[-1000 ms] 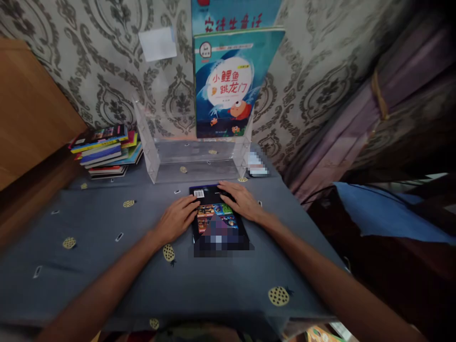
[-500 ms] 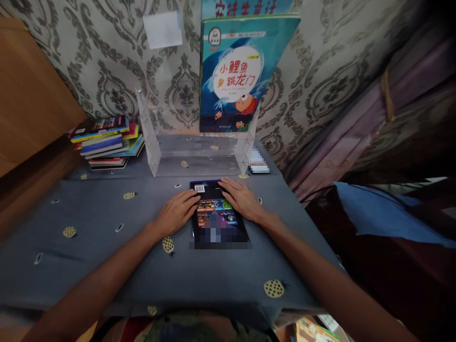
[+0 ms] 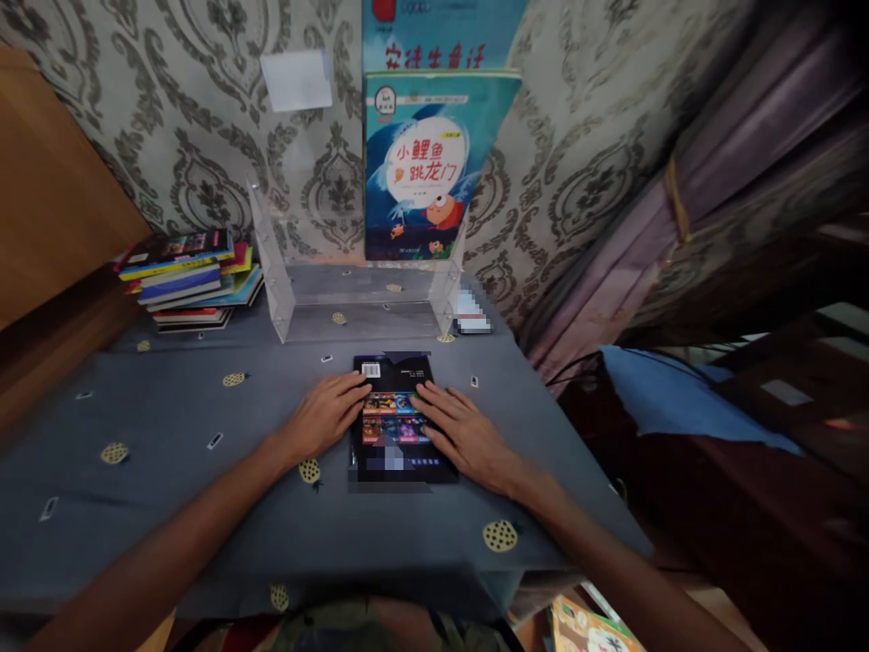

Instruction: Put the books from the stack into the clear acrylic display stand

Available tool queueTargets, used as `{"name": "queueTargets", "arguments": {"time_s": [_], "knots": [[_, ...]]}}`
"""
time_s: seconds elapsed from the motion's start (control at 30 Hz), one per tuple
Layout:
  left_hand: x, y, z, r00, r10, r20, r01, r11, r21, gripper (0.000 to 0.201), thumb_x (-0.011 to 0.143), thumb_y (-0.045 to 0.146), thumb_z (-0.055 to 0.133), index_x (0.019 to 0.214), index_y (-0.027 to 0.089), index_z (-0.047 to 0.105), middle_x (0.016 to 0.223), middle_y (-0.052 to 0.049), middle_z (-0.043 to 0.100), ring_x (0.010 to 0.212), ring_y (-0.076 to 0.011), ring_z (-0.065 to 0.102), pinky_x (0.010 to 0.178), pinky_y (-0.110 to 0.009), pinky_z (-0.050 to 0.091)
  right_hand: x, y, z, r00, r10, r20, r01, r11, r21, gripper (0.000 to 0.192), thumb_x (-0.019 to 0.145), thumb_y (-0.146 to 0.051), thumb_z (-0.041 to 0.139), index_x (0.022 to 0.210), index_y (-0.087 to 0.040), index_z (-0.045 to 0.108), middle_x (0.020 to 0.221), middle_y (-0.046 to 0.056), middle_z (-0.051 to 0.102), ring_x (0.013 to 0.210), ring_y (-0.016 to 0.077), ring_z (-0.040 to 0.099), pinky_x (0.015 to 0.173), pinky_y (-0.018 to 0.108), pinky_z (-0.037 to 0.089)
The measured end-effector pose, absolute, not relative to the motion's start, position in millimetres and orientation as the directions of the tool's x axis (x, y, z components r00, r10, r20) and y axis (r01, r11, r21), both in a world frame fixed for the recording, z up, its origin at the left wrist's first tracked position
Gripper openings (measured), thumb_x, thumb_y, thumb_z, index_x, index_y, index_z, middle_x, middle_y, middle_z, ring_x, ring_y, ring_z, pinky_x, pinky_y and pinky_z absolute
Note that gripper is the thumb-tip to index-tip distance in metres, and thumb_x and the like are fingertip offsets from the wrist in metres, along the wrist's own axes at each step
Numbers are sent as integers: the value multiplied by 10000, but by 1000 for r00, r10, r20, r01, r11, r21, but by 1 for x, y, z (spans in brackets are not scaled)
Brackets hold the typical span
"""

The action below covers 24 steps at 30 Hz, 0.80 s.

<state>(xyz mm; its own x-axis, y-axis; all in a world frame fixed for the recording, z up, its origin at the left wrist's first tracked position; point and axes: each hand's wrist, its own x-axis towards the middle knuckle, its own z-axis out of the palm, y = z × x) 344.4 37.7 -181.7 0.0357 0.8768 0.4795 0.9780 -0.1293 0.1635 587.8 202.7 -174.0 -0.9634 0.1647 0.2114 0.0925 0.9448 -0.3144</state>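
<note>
Right hand [image 3: 468, 439] slid nearer along dark book [image 3: 397, 417]; left hand [image 3: 329, 412] at its edge, both grips open, flat, pinning it to bench [image 3: 169, 471].

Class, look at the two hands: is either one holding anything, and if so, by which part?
Nothing is gripped or lifted. The left hand rests flat on the left edge of the dark book; the right hand lies flat on its right side.

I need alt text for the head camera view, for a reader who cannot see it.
Both bare hands, left hand and right hand, lie flat on a dark book lying on a grey tablecloth. Behind it a clear acrylic rack holds an upright blue picture book; a stack of books lies at the left.
</note>
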Motion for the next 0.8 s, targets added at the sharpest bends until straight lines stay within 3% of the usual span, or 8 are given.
{"name": "queueTargets", "arguments": {"time_s": [0.1,0.23,0.37,0.47,0.57,0.7,0.8], "knots": [[352,28,-181,61,888,456,977,-148,157,323,1012,248,437,1274,183,615,1338,-113,637,1252,-227,597,1046,-478,509,605,193,-168,-983,109,145,59,948,-313,560,1006,-454,450,1526,-266,360,1592,108,341,1491,277,270,1192,593,263],[365,12,-177,83,901,425,979,-154,134,329,1023,253,414,1285,188,602,1362,-100,624,1268,-220,587,1058,-474,500,630,183,-161,-999,0,47,-17,939,-343,978,793,-732,604,1564,-235,266,1635,163,183,1516,342,138,1203,625,165],[380,-6,-172,108,911,399,977,-171,127,334,1018,242,423,1306,197,586,1366,-95,623,1272,-202,584,1058,-444,503,650,169,-165,-999,-47,-1,-43,930,-364,1198,636,-722,759,1582,-255,193,1652,168,72,1518,377,53,1202,641,128],[387,-14,-169,114,908,402,976,-179,126,339,1014,224,416,1307,196,585,1364,-94,625,1268,-198,588,1056,-438,506,658,154,-171,-1000,-1,-7,1,947,-321,1118,692,-461,837,1583,-289,184,1654,145,104,1519,364,63,1200,640,160],[390,-17,-167,128,904,407,971,-198,136,347,1012,212,413,1313,193,585,1360,-97,627,1265,-200,590,1054,-438,508,659,143,-171,-999,46,7,42,959,-281,967,755,-275,782,1564,-325,255,1637,112,219,1516,345,143,1194,634,200],[385,-19,-170,120,906,407,950,-224,218,358,999,213,439,1323,227,589,1368,-82,623,1266,-204,588,1066,-438,496,657,143,-165,-998,16,65,-3,961,-278,732,834,-340,710,1500,-326,407,1579,101,376,1483,355,266,1144,642,298],[374,-21,-175,75,912,402,911,-227,345,406,984,178,417,1337,286,586,1397,-54,600,1284,-208,570,1073,-447,484,656,151,-158,-993,7,119,-29,952,-304,539,917,-375,627,1437,-319,501,1519,111,472,1444,338,358,1072,594,412]]}}
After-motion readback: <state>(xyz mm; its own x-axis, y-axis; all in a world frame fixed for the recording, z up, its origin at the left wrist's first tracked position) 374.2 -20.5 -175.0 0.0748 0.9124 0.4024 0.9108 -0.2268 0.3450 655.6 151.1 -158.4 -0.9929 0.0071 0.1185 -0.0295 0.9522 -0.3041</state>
